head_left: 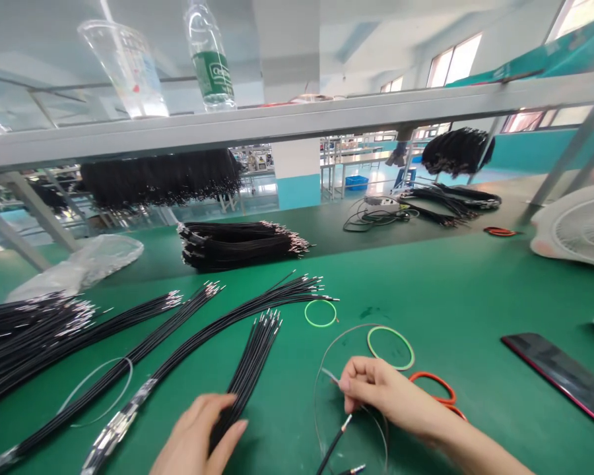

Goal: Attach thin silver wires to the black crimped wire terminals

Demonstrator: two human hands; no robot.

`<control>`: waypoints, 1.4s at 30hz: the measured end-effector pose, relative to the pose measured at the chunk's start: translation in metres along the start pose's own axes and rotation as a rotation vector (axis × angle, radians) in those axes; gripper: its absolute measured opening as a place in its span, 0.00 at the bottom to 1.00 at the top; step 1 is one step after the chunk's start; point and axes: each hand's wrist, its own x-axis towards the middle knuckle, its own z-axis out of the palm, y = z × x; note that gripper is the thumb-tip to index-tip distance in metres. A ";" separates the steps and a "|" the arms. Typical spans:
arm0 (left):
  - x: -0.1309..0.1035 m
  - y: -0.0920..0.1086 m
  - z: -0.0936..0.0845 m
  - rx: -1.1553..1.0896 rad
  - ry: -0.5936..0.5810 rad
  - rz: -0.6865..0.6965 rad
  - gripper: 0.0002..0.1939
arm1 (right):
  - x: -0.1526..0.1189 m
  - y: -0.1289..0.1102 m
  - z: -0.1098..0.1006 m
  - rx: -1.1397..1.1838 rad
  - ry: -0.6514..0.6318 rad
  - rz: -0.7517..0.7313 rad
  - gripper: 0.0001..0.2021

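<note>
At the bottom centre, my left hand (202, 432) is wrapped round the lower part of a short bundle of black cables (251, 359), whose metal-tipped ends fan upward. To its right, my right hand (363, 386) pinches a thin clear tube (330, 375) between thumb and fingers. A thin wire loop (321, 356) curves on the green table around that hand. Just below the right hand lies a black cable with a metal tip (337, 441). A light green ring (412, 349) and an orange coil (448, 388) lie beside the right wrist.
Long black cable bundles (178, 359) cover the left side of the table. A thick bundle (237, 245) lies at the back. A phone-like black slab (559, 373) and a white fan (581, 224) are at the right. A metal shelf (287, 125) crosses above, holding a bottle (210, 66).
</note>
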 end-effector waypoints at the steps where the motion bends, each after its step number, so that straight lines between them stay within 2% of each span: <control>1: 0.013 0.019 0.002 0.036 -0.046 0.000 0.16 | -0.001 -0.003 -0.003 0.010 0.013 -0.016 0.16; 3: 0.035 0.050 0.008 0.135 -0.027 -0.044 0.15 | -0.003 -0.006 -0.006 0.077 0.008 -0.023 0.17; 5: 0.052 0.066 0.015 0.175 0.001 -0.080 0.13 | -0.004 -0.006 -0.005 0.170 -0.035 0.016 0.18; 8: 0.063 0.072 0.020 0.210 0.026 -0.127 0.12 | -0.006 -0.002 0.003 0.249 -0.064 0.081 0.17; 12: 0.055 0.072 0.016 0.178 -0.001 -0.085 0.11 | -0.004 -0.003 0.003 0.212 -0.006 0.062 0.16; 14: 0.048 0.074 0.015 0.137 -0.019 -0.039 0.11 | -0.001 -0.008 -0.006 0.147 0.098 -0.004 0.16; 17: 0.039 0.077 0.016 0.084 0.001 -0.018 0.14 | 0.003 -0.015 -0.022 0.026 0.402 -0.167 0.16; 19: 0.035 0.080 0.019 -0.030 0.031 -0.039 0.13 | 0.002 -0.018 -0.028 0.001 0.572 -0.261 0.16; 20: 0.033 0.083 0.021 -0.116 0.049 -0.039 0.13 | 0.001 -0.020 -0.027 0.009 0.611 -0.289 0.16; 22: 0.028 0.090 0.025 -0.308 0.078 0.012 0.13 | -0.003 -0.021 -0.020 0.030 0.593 -0.311 0.16; 24: 0.022 0.099 0.029 -0.443 0.099 0.107 0.14 | -0.010 -0.021 -0.006 0.023 0.508 -0.303 0.14; 28: 0.011 0.113 0.036 -0.583 0.148 0.169 0.14 | -0.021 -0.014 0.026 -0.034 0.304 -0.313 0.12; 31: 0.005 0.118 0.039 -0.676 0.160 0.201 0.14 | -0.024 -0.007 0.038 -0.074 0.263 -0.311 0.11; 37: 0.001 0.130 0.041 -0.826 0.107 0.170 0.18 | -0.023 -0.009 0.030 -0.082 0.331 -0.293 0.12; 42: 0.003 0.129 0.041 -0.915 0.098 0.096 0.19 | -0.022 -0.022 0.013 -0.012 0.546 -0.354 0.13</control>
